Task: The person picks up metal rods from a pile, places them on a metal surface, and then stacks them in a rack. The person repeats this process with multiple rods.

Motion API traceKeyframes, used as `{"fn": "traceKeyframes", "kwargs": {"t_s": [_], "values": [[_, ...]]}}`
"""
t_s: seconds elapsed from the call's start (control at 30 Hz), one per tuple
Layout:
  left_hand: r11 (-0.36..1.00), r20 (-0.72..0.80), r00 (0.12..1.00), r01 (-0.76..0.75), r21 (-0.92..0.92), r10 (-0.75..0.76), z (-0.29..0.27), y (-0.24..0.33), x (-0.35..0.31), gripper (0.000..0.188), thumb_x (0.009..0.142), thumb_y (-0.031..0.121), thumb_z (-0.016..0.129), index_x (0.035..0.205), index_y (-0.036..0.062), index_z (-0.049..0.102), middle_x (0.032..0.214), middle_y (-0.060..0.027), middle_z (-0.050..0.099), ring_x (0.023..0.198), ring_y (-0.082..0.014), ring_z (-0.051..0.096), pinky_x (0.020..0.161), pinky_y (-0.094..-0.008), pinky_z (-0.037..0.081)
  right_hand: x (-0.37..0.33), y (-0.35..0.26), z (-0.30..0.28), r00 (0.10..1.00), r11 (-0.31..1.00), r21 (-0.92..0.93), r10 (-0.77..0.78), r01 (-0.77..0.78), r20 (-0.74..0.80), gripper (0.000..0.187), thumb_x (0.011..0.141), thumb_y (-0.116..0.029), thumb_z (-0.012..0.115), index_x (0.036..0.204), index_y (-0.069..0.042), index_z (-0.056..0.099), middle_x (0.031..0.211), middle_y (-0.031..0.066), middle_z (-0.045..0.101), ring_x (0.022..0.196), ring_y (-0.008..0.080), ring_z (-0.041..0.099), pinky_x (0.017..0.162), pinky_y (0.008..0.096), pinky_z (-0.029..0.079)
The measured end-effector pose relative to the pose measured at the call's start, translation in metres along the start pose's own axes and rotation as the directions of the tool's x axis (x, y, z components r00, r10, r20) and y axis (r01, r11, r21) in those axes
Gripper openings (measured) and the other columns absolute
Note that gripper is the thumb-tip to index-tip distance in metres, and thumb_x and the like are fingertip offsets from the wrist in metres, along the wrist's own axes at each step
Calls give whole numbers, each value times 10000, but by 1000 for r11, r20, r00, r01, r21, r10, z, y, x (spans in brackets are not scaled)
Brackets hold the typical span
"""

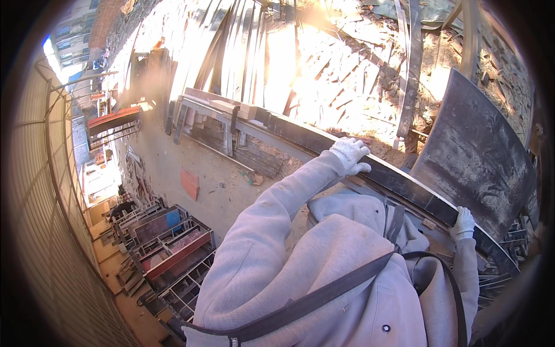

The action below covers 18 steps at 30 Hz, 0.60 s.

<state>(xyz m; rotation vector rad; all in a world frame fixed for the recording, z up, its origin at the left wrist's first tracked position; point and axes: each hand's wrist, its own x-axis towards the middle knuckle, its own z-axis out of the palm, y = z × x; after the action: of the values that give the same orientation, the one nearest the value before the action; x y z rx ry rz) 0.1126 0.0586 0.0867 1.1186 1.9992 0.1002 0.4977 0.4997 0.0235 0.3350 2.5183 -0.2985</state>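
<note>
A long black board (393, 178) with a pale upper edge runs slantwise from the middle of the view to the lower right, along a metal bench frame (289, 141). My left hand (350, 156), in a white knit glove, grips the board near its middle, fingers over the edge and thumb on the dark face. Farther along to the right, my right hand (462, 224), gloved alike, is closed around the board's edge; part of its fingers is hidden. Near the board's far left end, a light wooden block (247, 111) sits on the bench beside a dark clamp-like piece (235, 120).
A large curved dark sheet (474, 156) stands close beyond my right hand. Wood scraps (352, 87) and long planks (231, 52) cover the ground ahead. Metal frames and panels (173, 248) are stacked at the lower left, near a corrugated wall (40, 191). A reddish piece (189, 184) lies on the ground.
</note>
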Motion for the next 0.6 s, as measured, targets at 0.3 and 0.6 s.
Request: {"fn": "traceKeyframes", "kwargs": {"t_s": [0.3,0.6], "values": [[998,-46,998,44,-38,-45,-7,-36,-20,609,945,579,674,1360,134,648,1259,-126,660,1265,-332,586,1101,-471,460,15,-44,-10,1000,1000,-12,-8,8,8,706,647,-154,870,1270,-71,548,1143,162,592,1108,383,594,932,482,522],[999,-190,981,-33,-17,29,14,-68,-21,575,894,556,742,1284,136,691,1232,-102,669,1256,-308,583,1114,-444,448,19,-66,-18,1000,999,-33,-6,6,-7,714,635,-137,865,1270,-67,547,1137,168,591,1102,387,595,924,489,520]]}}
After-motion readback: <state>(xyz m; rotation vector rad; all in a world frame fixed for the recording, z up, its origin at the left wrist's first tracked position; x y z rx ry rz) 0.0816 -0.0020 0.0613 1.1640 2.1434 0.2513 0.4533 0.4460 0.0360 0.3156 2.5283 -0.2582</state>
